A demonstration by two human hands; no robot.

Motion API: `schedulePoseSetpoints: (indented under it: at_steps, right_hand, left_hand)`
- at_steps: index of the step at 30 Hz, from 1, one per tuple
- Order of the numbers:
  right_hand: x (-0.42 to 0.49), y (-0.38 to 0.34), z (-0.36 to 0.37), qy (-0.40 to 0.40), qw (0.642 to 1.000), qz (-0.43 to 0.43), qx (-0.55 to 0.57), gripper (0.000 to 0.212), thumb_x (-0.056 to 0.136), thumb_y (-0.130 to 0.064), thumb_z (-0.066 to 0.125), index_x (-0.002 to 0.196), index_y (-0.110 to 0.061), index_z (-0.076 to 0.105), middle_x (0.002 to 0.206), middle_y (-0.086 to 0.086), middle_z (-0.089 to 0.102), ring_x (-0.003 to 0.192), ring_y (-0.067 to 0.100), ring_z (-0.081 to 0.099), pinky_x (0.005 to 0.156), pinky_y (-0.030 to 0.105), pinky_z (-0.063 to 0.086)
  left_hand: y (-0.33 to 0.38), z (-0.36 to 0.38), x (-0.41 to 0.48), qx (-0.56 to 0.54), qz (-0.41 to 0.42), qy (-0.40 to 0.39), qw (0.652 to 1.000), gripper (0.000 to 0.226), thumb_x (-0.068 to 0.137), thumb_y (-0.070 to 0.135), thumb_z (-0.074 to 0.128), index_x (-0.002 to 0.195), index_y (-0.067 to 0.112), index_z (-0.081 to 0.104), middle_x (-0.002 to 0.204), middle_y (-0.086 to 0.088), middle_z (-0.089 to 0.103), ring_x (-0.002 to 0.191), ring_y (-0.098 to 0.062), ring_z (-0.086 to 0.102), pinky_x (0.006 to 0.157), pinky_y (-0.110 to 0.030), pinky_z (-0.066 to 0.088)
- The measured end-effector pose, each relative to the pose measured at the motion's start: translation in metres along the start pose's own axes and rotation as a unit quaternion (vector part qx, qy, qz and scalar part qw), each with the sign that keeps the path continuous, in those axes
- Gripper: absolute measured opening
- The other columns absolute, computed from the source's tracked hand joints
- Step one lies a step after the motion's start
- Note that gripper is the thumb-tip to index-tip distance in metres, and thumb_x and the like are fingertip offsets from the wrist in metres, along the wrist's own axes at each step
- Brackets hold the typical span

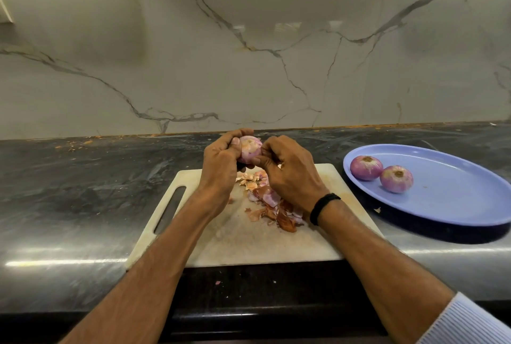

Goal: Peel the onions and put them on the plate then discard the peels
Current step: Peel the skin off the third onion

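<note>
The onion (pixel 250 148) is just above the middle of the frame, held over the far edge of the cutting board (pixel 249 244). The left hand (pixel 221 161) wraps it with fingers and thumb curled round. The right hand (pixel 290 175) pinches at its right side, maybe on a scrap of skin, hard to tell. It looks mostly bare and glossy, so probably firm, light and a bit slick, and best cupped round the middle. The peels (pixel 271 205) piled below look papery and flaky, so better scooped together. Two peeled onions (pixel 366 167) sit on the blue plate (pixel 456 205) at the right.
</note>
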State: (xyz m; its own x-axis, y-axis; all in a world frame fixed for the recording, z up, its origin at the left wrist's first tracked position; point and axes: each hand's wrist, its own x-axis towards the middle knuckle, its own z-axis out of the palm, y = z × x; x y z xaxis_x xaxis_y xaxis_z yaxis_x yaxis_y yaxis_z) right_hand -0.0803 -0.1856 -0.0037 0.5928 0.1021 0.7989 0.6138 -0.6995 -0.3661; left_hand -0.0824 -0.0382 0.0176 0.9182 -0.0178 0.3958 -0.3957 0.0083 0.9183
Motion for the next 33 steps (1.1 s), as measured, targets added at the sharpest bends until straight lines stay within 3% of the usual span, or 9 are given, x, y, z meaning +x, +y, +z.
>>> schedulePoseSetpoints:
  at_steps: [5, 9, 15, 20, 26, 29, 33]
  right_hand:
    - [0.002, -0.006, -0.004, 0.005, 0.999, 0.008, 0.053, 0.025, 0.086, -0.028, 0.074, 0.094, -0.011, 0.057, 0.087, 0.000, 0.061, 0.076, 0.013, 0.056, 0.065, 0.019, 0.049]
    - [0.003, -0.008, -0.005, 0.008, 0.998, -0.001, 0.057, 0.030, 0.088, -0.026, 0.070, 0.112, -0.012, 0.058, 0.100, 0.002, 0.062, 0.084, 0.012, 0.059, 0.071, 0.015, 0.050]
    - [0.004, -0.004, -0.005, 0.035, 0.998, -0.002, 0.051, 0.009, 0.094, -0.011, 0.059, 0.100, -0.014, 0.064, 0.093, 0.003, 0.064, 0.083, 0.015, 0.059, 0.071, 0.030, 0.054]
    - [0.004, -0.003, -0.004, 0.036, 0.999, 0.004, 0.027, 0.019, 0.090, 0.002, 0.051, 0.097, -0.012, 0.062, 0.092, 0.005, 0.058, 0.080, 0.016, 0.055, 0.069, 0.035, 0.054]
    - [0.005, -0.005, -0.003, 0.041, 0.999, -0.009, 0.019, 0.028, 0.082, 0.001, 0.036, 0.097, -0.011, 0.057, 0.089, 0.008, 0.052, 0.076, 0.019, 0.051, 0.062, 0.039, 0.052]
    - [0.005, -0.005, -0.003, 0.049, 0.998, -0.006, 0.027, 0.027, 0.085, 0.005, 0.037, 0.097, -0.011, 0.055, 0.088, 0.007, 0.052, 0.072, 0.020, 0.054, 0.060, 0.034, 0.052]
    - [0.006, -0.002, -0.008, 0.076, 0.996, 0.027, 0.048, 0.022, 0.094, 0.005, 0.036, 0.092, -0.013, 0.048, 0.082, 0.003, 0.052, 0.069, 0.021, 0.058, 0.058, 0.015, 0.045]
  left_hand:
    - [0.000, -0.001, 0.000, -0.006, 0.006, 0.012, 1.000, 0.036, 0.107, 0.008, 0.037, 0.105, 0.020, 0.071, 0.093, 0.000, 0.071, 0.068, -0.012, 0.062, 0.061, -0.026, 0.049]
    - [0.002, 0.000, -0.001, -0.004, 0.014, 0.018, 1.000, 0.037, 0.106, 0.007, 0.037, 0.102, 0.022, 0.071, 0.096, -0.002, 0.071, 0.069, -0.011, 0.062, 0.059, -0.025, 0.049]
    - [0.002, -0.002, 0.000, 0.016, 0.015, 0.009, 1.000, 0.034, 0.107, 0.007, 0.036, 0.111, 0.012, 0.070, 0.097, -0.009, 0.069, 0.064, -0.009, 0.061, 0.054, -0.020, 0.046]
    - [0.000, 0.000, 0.000, 0.003, -0.007, -0.005, 1.000, 0.034, 0.106, 0.007, 0.037, 0.114, 0.010, 0.069, 0.104, -0.013, 0.071, 0.071, -0.016, 0.065, 0.060, -0.025, 0.050]
    - [0.005, 0.002, 0.000, -0.085, -0.057, 0.001, 0.995, 0.038, 0.102, -0.003, 0.033, 0.113, 0.007, 0.068, 0.110, -0.016, 0.069, 0.074, -0.019, 0.070, 0.057, -0.022, 0.053]
    - [0.006, 0.003, 0.001, -0.126, -0.093, 0.021, 0.987, 0.040, 0.102, -0.001, 0.031, 0.116, 0.005, 0.068, 0.111, -0.018, 0.068, 0.075, -0.023, 0.067, 0.057, -0.026, 0.053]
    - [0.015, -0.004, 0.006, -0.247, -0.121, 0.092, 0.957, 0.045, 0.098, -0.003, 0.025, 0.108, 0.006, 0.068, 0.102, -0.019, 0.064, 0.066, -0.022, 0.061, 0.058, -0.027, 0.050]
